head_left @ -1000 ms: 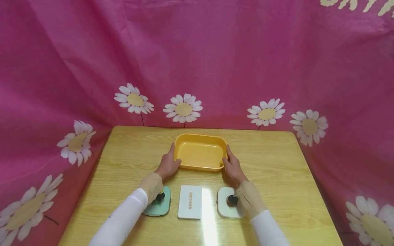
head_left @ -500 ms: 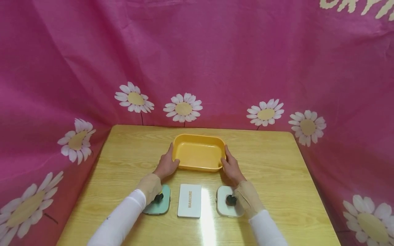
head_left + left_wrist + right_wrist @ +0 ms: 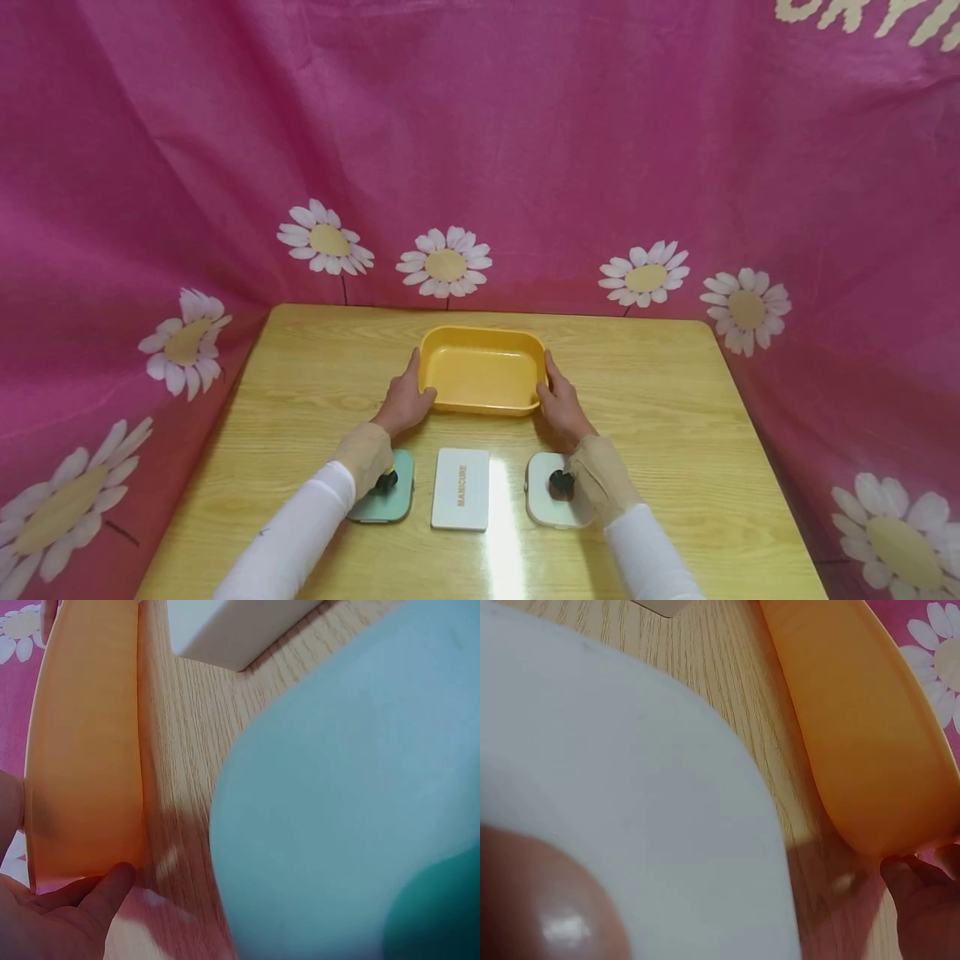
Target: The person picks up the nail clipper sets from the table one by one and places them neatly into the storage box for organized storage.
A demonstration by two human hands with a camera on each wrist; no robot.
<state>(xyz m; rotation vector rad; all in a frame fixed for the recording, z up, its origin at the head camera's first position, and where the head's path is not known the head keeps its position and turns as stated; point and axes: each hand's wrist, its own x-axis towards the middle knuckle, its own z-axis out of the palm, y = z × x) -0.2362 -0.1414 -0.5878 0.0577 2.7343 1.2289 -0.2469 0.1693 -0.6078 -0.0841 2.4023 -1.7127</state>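
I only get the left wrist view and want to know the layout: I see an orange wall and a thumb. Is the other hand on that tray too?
Observer: Yes. The right hand holds the orange tray's right end, the left hand its left end.
Operator: What is the white block at my top edge?
Observer: A flat white case printed MANICURE, lying nearer the person than the tray.
Operator: Anything right of it?
Observer: A white box, partly under the right wrist.

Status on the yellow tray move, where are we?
Done: both hands are on it, the left hand at the left end and the right hand at the right end of the yellow tray. In hand: holding it on the wooden table. Left: the white Manicure box, green lid and white lid lie untouched.
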